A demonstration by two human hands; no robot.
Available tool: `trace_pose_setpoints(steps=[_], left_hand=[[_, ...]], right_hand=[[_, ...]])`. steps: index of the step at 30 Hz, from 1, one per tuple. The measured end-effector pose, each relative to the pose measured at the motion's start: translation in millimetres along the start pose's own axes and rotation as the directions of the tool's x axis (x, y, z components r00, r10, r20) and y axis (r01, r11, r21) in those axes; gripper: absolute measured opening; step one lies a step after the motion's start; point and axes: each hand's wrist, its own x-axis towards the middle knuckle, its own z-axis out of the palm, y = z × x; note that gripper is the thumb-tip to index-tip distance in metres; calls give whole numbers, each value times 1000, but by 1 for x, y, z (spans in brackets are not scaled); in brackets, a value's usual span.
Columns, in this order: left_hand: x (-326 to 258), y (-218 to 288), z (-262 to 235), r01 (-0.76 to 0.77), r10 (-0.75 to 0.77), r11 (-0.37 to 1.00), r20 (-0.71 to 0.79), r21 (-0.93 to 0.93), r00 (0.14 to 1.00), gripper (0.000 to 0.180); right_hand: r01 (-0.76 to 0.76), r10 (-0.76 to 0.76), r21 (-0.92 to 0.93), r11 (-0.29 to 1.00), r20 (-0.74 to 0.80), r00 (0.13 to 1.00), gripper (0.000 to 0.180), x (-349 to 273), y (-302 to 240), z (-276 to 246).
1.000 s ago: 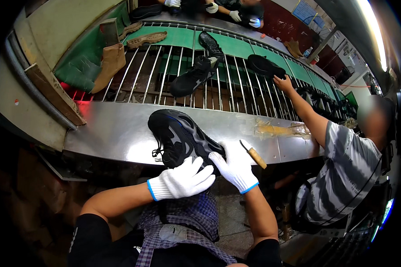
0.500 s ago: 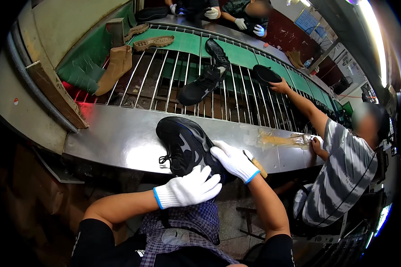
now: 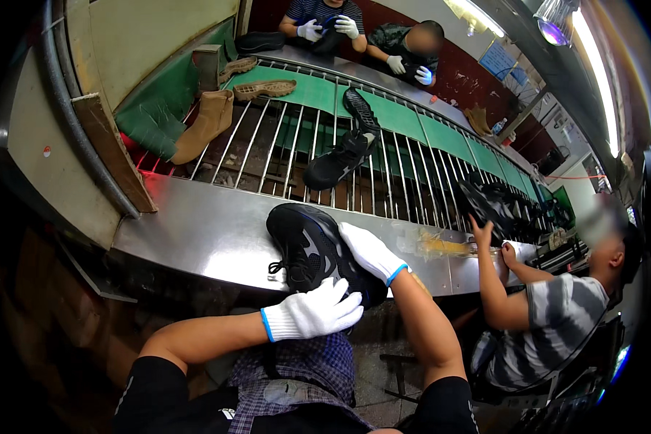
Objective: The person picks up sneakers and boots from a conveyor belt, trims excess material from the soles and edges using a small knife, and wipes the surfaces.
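Head view, left to right from the black sneaker (image 3: 312,254): a tan boot (image 3: 204,126) lies well to its left on the roller rack (image 3: 267,155). The sneaker rests tilted on the steel ledge (image 3: 195,231), its heel overhanging the near edge. The left hand (image 3: 315,312), gloved white, lies flat on the heel, fingers spread, steadying it. The right hand (image 3: 369,251) presses open-palmed on its right side. Farther right, 1 seated person in a striped shirt (image 3: 557,318) reaches toward the rack.

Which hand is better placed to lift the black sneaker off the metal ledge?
Probably the right hand: it already lies along the black sneaker, on its side. The left hand only touches the heel end at the metal ledge's edge.
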Motion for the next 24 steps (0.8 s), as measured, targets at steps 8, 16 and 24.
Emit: trace_pose_setpoints(steps=[8, 16, 24], left_hand=[[-12, 2, -1, 6, -6, 1000, -22, -7, 1000, 38], [-7, 0, -5, -6, 9, 998, 46, -59, 999, 39], [-18, 6, -1, 15, -14, 1000, -44, 25, 999, 34]], right_hand=[[1, 0, -567, 824, 1, 1000, 44, -43, -66, -12], [23, -61, -346, 938, -100, 993, 46, 15, -37, 1], [215, -357, -631, 746, -106, 928, 43, 52, -74, 25]])
